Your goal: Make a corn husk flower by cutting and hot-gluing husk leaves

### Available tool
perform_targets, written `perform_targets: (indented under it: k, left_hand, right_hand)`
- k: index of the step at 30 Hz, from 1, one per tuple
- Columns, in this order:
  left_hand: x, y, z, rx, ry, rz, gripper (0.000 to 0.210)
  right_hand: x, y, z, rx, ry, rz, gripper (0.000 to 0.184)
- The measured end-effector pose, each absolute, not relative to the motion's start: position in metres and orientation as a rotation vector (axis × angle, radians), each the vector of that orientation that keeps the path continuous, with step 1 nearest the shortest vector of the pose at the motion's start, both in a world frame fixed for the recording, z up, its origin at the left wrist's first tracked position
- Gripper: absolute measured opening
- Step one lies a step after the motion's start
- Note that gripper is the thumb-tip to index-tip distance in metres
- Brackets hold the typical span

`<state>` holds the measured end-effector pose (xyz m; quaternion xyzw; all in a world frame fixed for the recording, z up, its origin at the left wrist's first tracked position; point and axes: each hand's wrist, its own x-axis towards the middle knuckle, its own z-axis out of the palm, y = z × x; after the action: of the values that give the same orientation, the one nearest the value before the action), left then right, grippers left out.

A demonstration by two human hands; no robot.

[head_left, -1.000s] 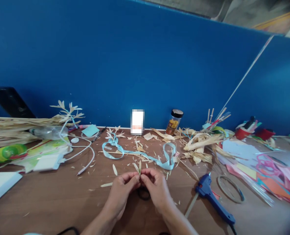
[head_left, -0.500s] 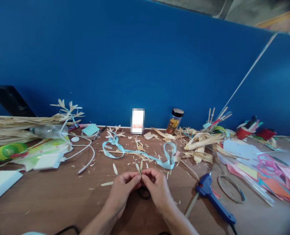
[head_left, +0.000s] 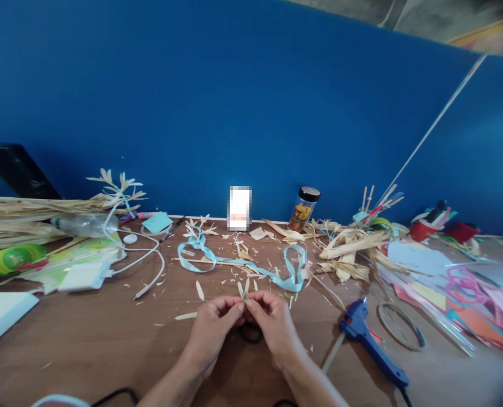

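Observation:
My left hand (head_left: 215,325) and my right hand (head_left: 272,325) meet fingertip to fingertip at the middle of the brown table. Between them they pinch a few pale, dried husk strips (head_left: 243,289), whose pointed tips stand up above the fingers. The lower ends are hidden by my thumbs. Under the hands lies a black ring (head_left: 250,334), partly covered. Two loose petal-shaped strips, one upright (head_left: 199,290) and one flat (head_left: 186,316), lie left of my hands. Beyond them runs a curled light blue ribbon (head_left: 243,263) with a husk flower (head_left: 199,227) at its left end.
To the right lies a blue glue gun (head_left: 372,342) near a roll of wire (head_left: 402,327). A jar (head_left: 303,209) and a blurred-out bright screen (head_left: 239,208) stand against the blue partition. White cables (head_left: 163,265), dried husks (head_left: 353,246) and coloured paper (head_left: 472,322) crowd both sides.
The hands stay in nearly the same place, still pinching the husk strips, whose tips stand slightly higher and a little further apart. The camera view has shifted slightly.

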<state>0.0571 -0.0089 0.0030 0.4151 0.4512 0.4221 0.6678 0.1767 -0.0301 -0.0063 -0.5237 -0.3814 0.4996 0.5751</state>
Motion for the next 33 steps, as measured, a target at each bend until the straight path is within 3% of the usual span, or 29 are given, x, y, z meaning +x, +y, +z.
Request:
perform_targets:
  k: [12, 33]
  left_hand:
    - [0.0552, -0.0093, 0.0028, 1.061, 1.023, 0.927, 0.014]
    - [0.0550, -0.0075, 0.0011, 0.923, 0.861, 0.916, 0.018]
  right_hand:
    - [0.1804, -0.0309, -0.0017, -1.212, -0.832, 1.264, 0.025]
    - [0.1784, -0.0310, -0.0018, -1.205, -0.809, 1.275, 0.020]
